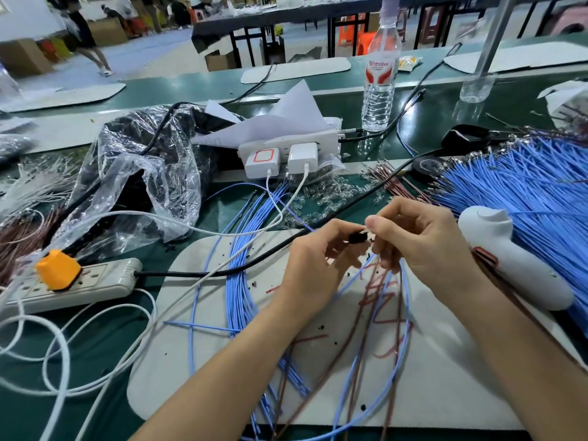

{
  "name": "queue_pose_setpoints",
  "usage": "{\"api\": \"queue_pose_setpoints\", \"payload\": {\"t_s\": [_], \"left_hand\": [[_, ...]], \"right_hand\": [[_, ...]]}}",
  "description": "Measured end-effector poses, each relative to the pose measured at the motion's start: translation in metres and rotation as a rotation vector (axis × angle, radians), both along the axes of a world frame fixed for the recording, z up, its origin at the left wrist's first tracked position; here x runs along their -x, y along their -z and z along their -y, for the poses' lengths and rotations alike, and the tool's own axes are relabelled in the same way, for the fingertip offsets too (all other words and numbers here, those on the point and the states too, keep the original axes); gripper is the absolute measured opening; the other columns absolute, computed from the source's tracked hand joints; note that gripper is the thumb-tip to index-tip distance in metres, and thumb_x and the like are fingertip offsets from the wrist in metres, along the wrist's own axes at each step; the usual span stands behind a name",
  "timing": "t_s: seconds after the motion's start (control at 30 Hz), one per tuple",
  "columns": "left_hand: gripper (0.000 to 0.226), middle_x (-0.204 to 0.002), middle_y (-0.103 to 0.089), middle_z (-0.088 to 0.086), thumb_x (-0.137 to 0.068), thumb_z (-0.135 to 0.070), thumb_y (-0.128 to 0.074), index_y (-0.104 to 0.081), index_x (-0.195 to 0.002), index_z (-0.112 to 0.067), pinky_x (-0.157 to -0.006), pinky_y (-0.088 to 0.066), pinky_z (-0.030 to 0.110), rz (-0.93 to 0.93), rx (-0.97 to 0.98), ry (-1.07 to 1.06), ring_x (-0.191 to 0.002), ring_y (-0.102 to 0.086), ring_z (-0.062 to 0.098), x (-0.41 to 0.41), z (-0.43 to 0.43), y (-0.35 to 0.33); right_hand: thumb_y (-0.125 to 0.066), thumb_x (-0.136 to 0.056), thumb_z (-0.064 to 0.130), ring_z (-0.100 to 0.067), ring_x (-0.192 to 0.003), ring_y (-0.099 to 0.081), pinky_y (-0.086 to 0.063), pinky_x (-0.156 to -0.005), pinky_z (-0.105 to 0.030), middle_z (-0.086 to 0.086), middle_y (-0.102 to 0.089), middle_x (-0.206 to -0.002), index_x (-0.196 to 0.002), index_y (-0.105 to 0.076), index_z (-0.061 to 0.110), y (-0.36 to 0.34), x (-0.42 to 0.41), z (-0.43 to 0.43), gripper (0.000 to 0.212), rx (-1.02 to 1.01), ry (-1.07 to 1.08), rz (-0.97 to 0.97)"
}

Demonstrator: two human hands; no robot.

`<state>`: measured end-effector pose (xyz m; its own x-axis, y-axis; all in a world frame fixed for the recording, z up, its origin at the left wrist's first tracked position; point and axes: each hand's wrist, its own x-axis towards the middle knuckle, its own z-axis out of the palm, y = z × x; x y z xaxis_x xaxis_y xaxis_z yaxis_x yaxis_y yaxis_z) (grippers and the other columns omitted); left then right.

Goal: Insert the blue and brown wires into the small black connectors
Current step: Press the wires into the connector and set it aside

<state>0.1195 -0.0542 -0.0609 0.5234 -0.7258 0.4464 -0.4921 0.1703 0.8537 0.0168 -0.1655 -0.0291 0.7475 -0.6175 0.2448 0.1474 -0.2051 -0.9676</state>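
At the far left we see one grey power strip (95,281) with a single orange plug (58,269) in it, lying on the green surface (105,338). Behind it sits one crumpled plastic bag (143,173). Further right is a second, white power strip (321,140) carrying two white chargers (262,160). One blue bundle (238,281) runs down a pale mat (178,361); its strands are too many for us to count.

Above the mat, the left hand (313,265) pinches one small black connector (358,238) between thumb and fingers. The right hand (423,240) meets it at the connector's right end, thumb and forefinger pressed together and the other fingers curled round a few wires (404,329), blue and brown, which hang down onto the mat. Their tips are hidden by the fingers, so we cannot tell whether any is seated.

Behind stands one water bottle (380,81). Just right of the hands lies one white tool (509,265), and beyond it one large blue pile (525,183) of wires.
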Motion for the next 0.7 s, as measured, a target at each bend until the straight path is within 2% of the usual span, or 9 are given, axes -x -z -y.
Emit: {"api": "queue_pose_setpoints", "payload": {"t_s": [0.07, 0.17, 0.23, 0.3, 0.37, 0.47, 0.6, 0.7], "left_hand": [[0.026, -0.074, -0.064, -0.015, -0.081, -0.003, -0.072, -0.060, -0.089, -0.025, -0.058, -0.046, 0.014, 0.022, -0.017, -0.041, -0.053, -0.056, 0.002, -0.001, 0.000, 0.000], [0.020, -0.070, -0.062, -0.018, -0.076, -0.009, -0.078, -0.063, -0.084, -0.020, -0.053, -0.040, 0.014, 0.115, -0.055, -0.113, -0.049, -0.046, 0.004, -0.003, -0.001, 0.001], [0.017, -0.070, -0.063, -0.013, -0.074, -0.015, -0.080, -0.066, -0.082, -0.012, -0.053, -0.036, 0.014, 0.184, -0.058, -0.152, -0.049, -0.040, 0.002, -0.004, -0.001, 0.000], [0.019, -0.070, -0.066, -0.004, -0.073, -0.018, -0.081, -0.066, -0.081, -0.009, -0.054, -0.035, 0.017, 0.223, -0.061, -0.173, -0.052, -0.037, 0.001, -0.004, -0.001, -0.001], [0.020, -0.070, -0.065, -0.002, -0.072, -0.018, -0.081, -0.066, -0.080, -0.009, -0.058, -0.036, 0.017, 0.256, -0.063, -0.177, -0.058, -0.039, 0.003, -0.005, -0.001, -0.001], [0.019, -0.071, -0.064, -0.004, -0.073, -0.018, -0.080, -0.067, -0.083, -0.008, -0.062, -0.036, 0.014, 0.277, -0.091, -0.166, -0.066, -0.039, 0.001, -0.004, -0.001, 0.002], [0.018, -0.078, -0.067, -0.004, -0.076, -0.018, -0.078, -0.072, -0.091, -0.010, -0.072, -0.043, 0.022, 0.309, -0.120, -0.161, -0.079, -0.048, 0.011, -0.005, -0.002, 0.004], [0.017, -0.082, -0.070, -0.003, -0.078, -0.015, -0.076, -0.072, -0.093, -0.010, -0.073, -0.046, 0.028, 0.369, -0.093, -0.151, -0.077, -0.055, 0.017, -0.005, -0.001, 0.004]], "right_hand": [[-0.067, -0.086, 0.009, -0.020, -0.038, -0.050, -0.041, -0.041, -0.030, -0.007, -0.059, -0.049, -0.066, -0.059, 0.007, 0.001, 0.000, -0.001, 0.022, 0.042, 0.013, -0.020], [-0.069, -0.085, 0.014, -0.023, -0.038, -0.050, -0.043, -0.044, -0.030, -0.009, -0.059, -0.049, -0.063, -0.060, 0.010, 0.002, -0.001, -0.001, 0.023, 0.137, 0.055, -0.040], [-0.070, -0.083, 0.019, -0.028, -0.043, -0.053, -0.046, -0.049, -0.037, -0.008, -0.059, -0.049, -0.064, -0.060, 0.012, 0.004, -0.001, -0.001, 0.023, 0.267, 0.106, -0.074], [-0.071, -0.083, 0.021, -0.025, -0.044, -0.054, -0.047, -0.051, -0.037, -0.005, -0.058, -0.048, -0.064, -0.060, 0.014, 0.005, -0.001, -0.002, 0.022, 0.366, 0.136, -0.101], [-0.071, -0.083, 0.021, -0.021, -0.043, -0.053, -0.045, -0.048, -0.030, -0.005, -0.058, -0.048, -0.064, -0.061, 0.014, 0.005, -0.001, 0.000, 0.022, 0.374, 0.114, -0.117], [-0.070, -0.084, 0.016, -0.013, -0.038, -0.047, -0.039, -0.042, -0.019, -0.005, -0.057, -0.047, -0.062, -0.061, 0.013, 0.005, 0.001, 0.007, 0.024, 0.256, 0.002, -0.131], [-0.069, -0.085, 0.015, -0.010, -0.038, -0.048, -0.037, -0.042, -0.017, -0.002, -0.058, -0.046, -0.063, -0.062, 0.014, 0.007, 0.002, 0.014, 0.023, 0.299, -0.032, -0.203], [-0.069, -0.085, 0.015, -0.010, -0.037, -0.050, -0.037, -0.041, -0.017, -0.003, -0.059, -0.047, -0.063, -0.062, 0.016, 0.007, 0.002, 0.014, 0.023, 0.337, -0.023, -0.235]]}}
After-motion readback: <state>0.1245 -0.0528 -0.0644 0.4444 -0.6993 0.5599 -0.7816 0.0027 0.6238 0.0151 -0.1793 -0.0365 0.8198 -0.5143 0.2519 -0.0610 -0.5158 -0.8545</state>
